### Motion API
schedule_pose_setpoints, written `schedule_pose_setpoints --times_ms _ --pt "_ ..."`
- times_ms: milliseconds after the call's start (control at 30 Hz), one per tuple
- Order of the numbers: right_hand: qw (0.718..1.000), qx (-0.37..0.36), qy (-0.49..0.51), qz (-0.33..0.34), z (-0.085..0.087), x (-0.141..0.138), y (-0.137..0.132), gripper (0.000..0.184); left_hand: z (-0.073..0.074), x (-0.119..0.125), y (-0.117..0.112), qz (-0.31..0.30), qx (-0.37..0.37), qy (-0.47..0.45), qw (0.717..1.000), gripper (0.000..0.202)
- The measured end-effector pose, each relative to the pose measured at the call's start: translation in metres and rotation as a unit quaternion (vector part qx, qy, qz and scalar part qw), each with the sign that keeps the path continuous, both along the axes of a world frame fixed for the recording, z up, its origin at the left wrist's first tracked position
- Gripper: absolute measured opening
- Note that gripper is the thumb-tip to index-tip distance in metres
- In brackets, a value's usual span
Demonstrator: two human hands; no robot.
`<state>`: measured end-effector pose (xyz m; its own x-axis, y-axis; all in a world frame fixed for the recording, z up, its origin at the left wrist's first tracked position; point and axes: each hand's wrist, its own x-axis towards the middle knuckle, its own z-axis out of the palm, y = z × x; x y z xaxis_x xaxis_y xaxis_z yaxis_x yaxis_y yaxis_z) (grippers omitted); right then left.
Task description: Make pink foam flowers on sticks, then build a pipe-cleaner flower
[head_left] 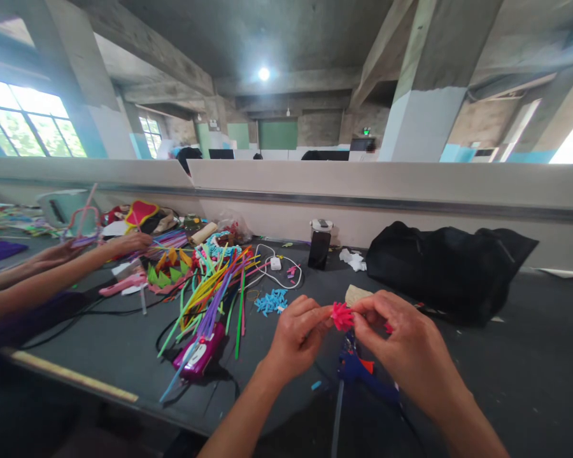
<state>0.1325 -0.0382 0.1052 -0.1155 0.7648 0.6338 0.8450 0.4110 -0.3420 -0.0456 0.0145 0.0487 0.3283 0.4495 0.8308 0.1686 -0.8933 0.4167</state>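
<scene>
A small bright pink flower-like piece [342, 316], made of fuzzy short stems, is held up between my two hands. My left hand [300, 336] pinches it from the left with thumb and fingers. From the right, my right hand [401, 340] pinches its other side; a bit of pink also shows at that palm. Below them on the dark table lies a blue glue gun [356, 369] with an orange trigger and a clear glue stick out of its back. A heap of short blue pieces [271, 301] lies beyond my left hand.
Long coloured pipe cleaners [214, 299] lie at the left on a purple device [201, 351]. A phone [319, 249] leans upright near a white cable [293, 273]. A black bag [444, 270] fills the back right. Another person's arms [100, 251] reach in from the left.
</scene>
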Motion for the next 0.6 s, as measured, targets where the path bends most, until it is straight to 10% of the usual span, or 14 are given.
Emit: schedule_pose_setpoints --times_ms 600 --pt "0.995 -0.042 0.077 0.038 0.010 0.007 -0.006 0.015 0.003 -0.005 0.001 -0.031 -0.104 -0.035 0.993 0.016"
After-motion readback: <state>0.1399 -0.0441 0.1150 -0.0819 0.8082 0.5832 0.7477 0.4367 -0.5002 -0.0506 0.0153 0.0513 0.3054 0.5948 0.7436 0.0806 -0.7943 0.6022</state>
